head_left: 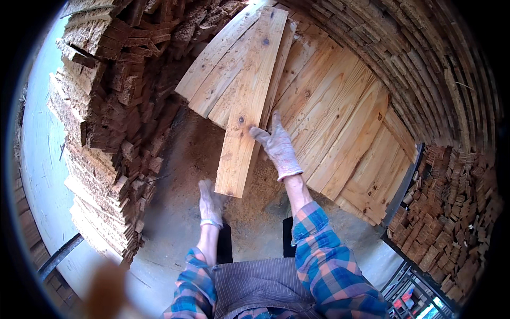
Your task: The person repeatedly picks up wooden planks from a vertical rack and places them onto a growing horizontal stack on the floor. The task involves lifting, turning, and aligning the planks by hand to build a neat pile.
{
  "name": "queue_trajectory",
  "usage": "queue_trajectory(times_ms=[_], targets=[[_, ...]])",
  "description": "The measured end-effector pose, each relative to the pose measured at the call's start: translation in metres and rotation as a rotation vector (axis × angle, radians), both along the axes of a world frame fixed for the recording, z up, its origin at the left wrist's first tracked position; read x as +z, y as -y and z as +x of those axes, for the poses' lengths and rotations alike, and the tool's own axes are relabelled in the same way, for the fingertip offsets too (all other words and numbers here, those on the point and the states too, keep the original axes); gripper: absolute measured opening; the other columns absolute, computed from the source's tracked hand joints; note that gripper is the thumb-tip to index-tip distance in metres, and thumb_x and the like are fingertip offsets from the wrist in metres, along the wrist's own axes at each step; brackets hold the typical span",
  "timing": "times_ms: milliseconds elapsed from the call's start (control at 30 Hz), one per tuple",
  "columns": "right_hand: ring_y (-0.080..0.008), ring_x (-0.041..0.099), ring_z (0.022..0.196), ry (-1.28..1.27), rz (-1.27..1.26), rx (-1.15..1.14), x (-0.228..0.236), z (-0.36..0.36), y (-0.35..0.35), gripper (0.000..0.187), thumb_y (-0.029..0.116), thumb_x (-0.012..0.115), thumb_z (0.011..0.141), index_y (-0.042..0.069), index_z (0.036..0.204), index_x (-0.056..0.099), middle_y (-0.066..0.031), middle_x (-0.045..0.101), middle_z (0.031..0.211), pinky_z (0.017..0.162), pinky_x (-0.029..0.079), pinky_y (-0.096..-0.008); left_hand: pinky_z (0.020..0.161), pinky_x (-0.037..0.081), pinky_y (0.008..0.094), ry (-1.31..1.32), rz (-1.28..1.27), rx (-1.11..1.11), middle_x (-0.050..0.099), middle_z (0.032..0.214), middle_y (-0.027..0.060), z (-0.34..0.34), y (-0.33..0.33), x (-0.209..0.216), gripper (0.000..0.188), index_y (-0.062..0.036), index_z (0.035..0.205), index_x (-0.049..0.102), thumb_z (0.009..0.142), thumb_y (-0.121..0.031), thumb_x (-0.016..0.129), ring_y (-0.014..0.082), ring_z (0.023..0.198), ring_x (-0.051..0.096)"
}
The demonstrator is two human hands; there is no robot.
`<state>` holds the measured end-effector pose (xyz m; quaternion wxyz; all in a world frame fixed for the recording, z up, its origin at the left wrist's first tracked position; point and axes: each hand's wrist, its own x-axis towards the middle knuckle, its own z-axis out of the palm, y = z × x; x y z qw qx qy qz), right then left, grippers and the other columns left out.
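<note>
A long knotty plank point(241, 122) lies slantwise on top of a stack of pale boards point(334, 106), its near end sticking out past them over the floor. My right hand point(279, 151), in a whitish work glove, is spread at the plank's right edge. Its thumb touches the plank's face, and the index finger stretches forward toward the boards beside it. Just left of the plank's near end is my left hand point(210, 204), also gloved. Its fingers point forward, a little blurred, and nothing shows in them. A narrower board point(277, 69) runs partly beneath the plank's right side.
Rough cut wood pieces point(101, 122) rise in a tall pile on the left. More small offcuts point(441, 218) are stacked at the right, above a dark metal frame point(419, 287). Long stacked boards point(425, 69) curve along the far right. Sawdust point(196, 143) covers the floor.
</note>
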<state>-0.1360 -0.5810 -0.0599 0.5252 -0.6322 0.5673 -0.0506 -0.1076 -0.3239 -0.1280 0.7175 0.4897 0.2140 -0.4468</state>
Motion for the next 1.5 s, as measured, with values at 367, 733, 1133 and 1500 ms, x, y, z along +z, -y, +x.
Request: queue_trajectory(times_ms=[367, 733, 1133, 1500], targets=[[-0.0161, 0.061, 0.088, 0.667, 0.517, -0.281, 0.006, -0.133, 0.007, 0.066, 0.043, 0.072, 0.077, 0.0, 0.122, 0.051, -0.0077, 0.064, 0.097, 0.083, 0.05, -0.0277, 0.1, 0.037, 0.0321, 0.48, -0.071, -0.751, 0.051, 0.129, 0.0174, -0.038, 0.098, 0.139, 0.093, 0.0058, 0.138, 0.032, 0.072, -0.046, 0.073, 0.0243, 0.115, 0.052], [-0.042, 0.056, 0.101, -0.275, -0.169, 0.234, 0.035, -0.19, -0.047, 0.113, 0.036, 0.084, 0.059, 0.013, 0.146, 0.015, -0.0298, 0.048, 0.117, 0.087, 0.048, -0.0447, 0.077, 0.05, 0.0302, -0.064, 0.035, -0.391, 0.063, 0.101, 0.0099, -0.085, 0.141, 0.062, 0.046, 0.0044, 0.116, 0.053, 0.08, -0.018, 0.071, 0.017, 0.084, 0.06], [-0.0419, 0.05, 0.103, -0.457, -0.181, 0.509, 0.114, -0.159, 0.008, 0.112, 0.033, 0.084, 0.057, 0.008, 0.145, 0.018, -0.0257, 0.047, 0.117, 0.091, 0.044, -0.0468, 0.086, 0.053, 0.0405, -0.326, -0.323, -0.105, 0.056, 0.117, 0.0161, -0.121, 0.157, 0.025, 0.045, 0.0026, 0.126, 0.044, 0.086, -0.011, 0.062, 0.0274, 0.103, 0.06], [-0.0345, 0.046, 0.123, 0.198, -0.142, 0.474, 0.094, -0.149, 0.144, 0.111, 0.026, 0.084, 0.054, 0.001, 0.144, 0.023, -0.0249, 0.042, 0.136, 0.104, 0.036, -0.0355, 0.093, 0.05, 0.0438, -0.297, -0.534, 0.06, 0.054, 0.123, 0.0182, -0.108, 0.162, 0.017, 0.044, 0.0042, 0.126, 0.044, 0.087, -0.01, 0.06, 0.0298, 0.108, 0.057]])
